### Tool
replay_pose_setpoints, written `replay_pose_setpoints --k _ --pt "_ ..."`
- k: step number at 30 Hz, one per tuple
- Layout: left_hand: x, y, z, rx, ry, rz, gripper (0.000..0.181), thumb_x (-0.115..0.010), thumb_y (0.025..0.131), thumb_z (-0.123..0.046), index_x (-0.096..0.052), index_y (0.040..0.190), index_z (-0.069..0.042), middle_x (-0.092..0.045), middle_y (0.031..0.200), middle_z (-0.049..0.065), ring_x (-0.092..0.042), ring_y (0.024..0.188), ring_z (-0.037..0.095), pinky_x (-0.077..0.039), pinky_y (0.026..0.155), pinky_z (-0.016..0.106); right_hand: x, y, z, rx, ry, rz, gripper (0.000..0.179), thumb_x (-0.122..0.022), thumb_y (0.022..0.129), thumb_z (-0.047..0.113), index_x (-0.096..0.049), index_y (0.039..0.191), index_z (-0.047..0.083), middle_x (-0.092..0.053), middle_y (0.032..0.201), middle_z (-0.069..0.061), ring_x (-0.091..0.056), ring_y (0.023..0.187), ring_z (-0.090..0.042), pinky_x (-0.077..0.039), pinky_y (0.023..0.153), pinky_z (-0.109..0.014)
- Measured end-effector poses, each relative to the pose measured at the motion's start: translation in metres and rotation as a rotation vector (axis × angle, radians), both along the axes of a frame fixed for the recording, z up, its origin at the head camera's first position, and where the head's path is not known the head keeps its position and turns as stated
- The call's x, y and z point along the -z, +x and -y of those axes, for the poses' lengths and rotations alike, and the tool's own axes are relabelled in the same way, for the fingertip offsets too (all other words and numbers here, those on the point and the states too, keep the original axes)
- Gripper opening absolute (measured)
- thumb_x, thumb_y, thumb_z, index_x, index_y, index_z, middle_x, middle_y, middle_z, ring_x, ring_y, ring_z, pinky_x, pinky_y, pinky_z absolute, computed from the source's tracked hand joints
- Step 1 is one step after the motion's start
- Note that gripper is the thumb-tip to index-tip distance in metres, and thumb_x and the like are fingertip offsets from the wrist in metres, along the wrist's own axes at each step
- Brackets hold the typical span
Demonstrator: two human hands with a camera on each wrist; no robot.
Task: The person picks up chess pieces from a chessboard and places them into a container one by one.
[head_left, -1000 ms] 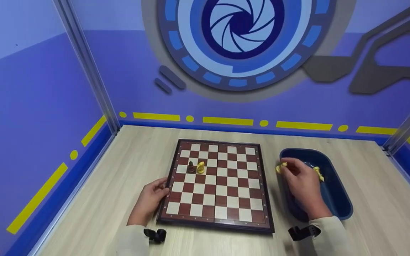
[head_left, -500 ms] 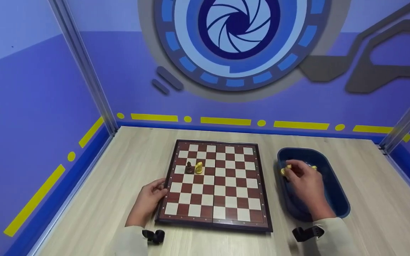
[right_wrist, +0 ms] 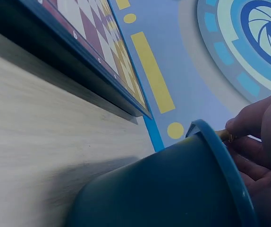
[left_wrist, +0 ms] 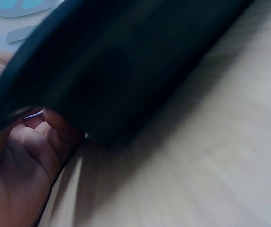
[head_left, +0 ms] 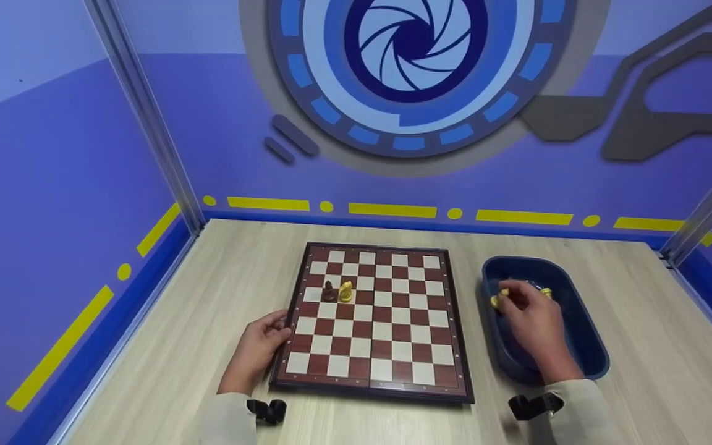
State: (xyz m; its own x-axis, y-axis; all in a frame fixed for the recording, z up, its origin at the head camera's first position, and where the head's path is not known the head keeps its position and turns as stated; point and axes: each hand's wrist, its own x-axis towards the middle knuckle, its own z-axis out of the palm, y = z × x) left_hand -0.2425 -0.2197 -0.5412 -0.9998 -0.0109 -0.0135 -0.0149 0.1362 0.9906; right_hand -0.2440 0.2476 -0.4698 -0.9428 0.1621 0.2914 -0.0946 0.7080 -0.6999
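A brown-and-white chessboard (head_left: 363, 364) lies on the table, with my left hand (head_left: 257, 349) gripping its left edge. In the left wrist view, fingers (left_wrist: 55, 135) curl at the underside of the dark board frame (left_wrist: 126, 61). On the board a dark chess piece (head_left: 329, 292) and a yellow knight (head_left: 345, 292) stand upright side by side. My right hand (head_left: 535, 318) pinches a yellow chess piece (head_left: 497, 301) between thumb and fingers, just inside the left rim of a dark blue tub (head_left: 584, 346). That piece's kind is mostly covered by the fingers.
Another yellow piece (head_left: 546, 292) shows inside the tub, behind my right hand. The tub stands to the right of the board on a pale wooden table (head_left: 646, 321). A blue-purple wall (head_left: 207, 136) rises behind the table, with metal posts (head_left: 158, 136) at its corners.
My right hand has moved slightly right and down with the yellow piece, from over the tub's left rim to inside it. The left hand keeps its place at the board's edge.
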Motion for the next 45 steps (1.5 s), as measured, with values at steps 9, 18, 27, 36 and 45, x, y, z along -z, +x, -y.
replay_pose_setpoints --k 9,18,27,36,45 --pt "0.0 0.0 0.001 -0.004 -0.014 -0.002 0.044 -0.057 0.092 0.002 -0.051 0.135 0.007 -0.062 0.107 0.018 -0.061 0.087 0.011 -0.052 0.073 0.021 0.003 -0.003 -0.005 0.025 0.023 -0.022 0.024 -0.06 0.095 0.016 -0.067 0.117 0.012 -0.07 0.109 -0.01 -0.067 0.097 -0.023 -0.051 0.074 -0.022" --pt "0.001 0.0 0.003 0.021 -0.011 -0.013 0.044 -0.058 0.092 0.001 -0.05 0.135 0.007 -0.062 0.106 0.019 -0.061 0.085 0.009 -0.052 0.074 0.022 0.002 -0.003 -0.006 0.016 -0.003 -0.013 0.026 -0.059 0.096 0.017 -0.065 0.12 0.01 -0.067 0.116 -0.013 -0.067 0.103 -0.028 -0.052 0.072 -0.021" --pt "0.0 0.001 0.002 0.004 -0.018 -0.015 0.044 -0.058 0.092 0.002 -0.05 0.135 0.009 -0.062 0.104 0.017 -0.061 0.087 0.008 -0.052 0.074 0.021 0.004 -0.003 0.001 0.015 0.002 -0.071 0.023 -0.061 0.093 0.013 -0.068 0.116 0.009 -0.068 0.114 -0.012 -0.067 0.103 -0.028 -0.051 0.075 -0.017" --pt "0.001 -0.001 0.002 0.0 -0.035 -0.023 0.044 -0.058 0.091 0.002 -0.05 0.134 0.009 -0.061 0.103 0.017 -0.058 0.082 0.006 -0.05 0.072 0.02 0.004 -0.007 0.005 0.021 0.056 -0.128 0.02 -0.062 0.093 0.013 -0.07 0.111 0.011 -0.07 0.106 -0.008 -0.065 0.093 -0.021 -0.048 0.075 -0.019" --pt "-0.01 0.005 0.001 0.011 -0.072 -0.033 0.043 -0.058 0.092 0.001 -0.051 0.133 0.01 -0.06 0.097 0.015 -0.055 0.075 0.008 -0.049 0.07 0.021 0.001 -0.011 0.02 0.018 0.061 -0.145 0.019 -0.061 0.093 0.012 -0.069 0.11 0.011 -0.068 0.102 -0.007 -0.059 0.09 -0.019 -0.047 0.077 -0.031"
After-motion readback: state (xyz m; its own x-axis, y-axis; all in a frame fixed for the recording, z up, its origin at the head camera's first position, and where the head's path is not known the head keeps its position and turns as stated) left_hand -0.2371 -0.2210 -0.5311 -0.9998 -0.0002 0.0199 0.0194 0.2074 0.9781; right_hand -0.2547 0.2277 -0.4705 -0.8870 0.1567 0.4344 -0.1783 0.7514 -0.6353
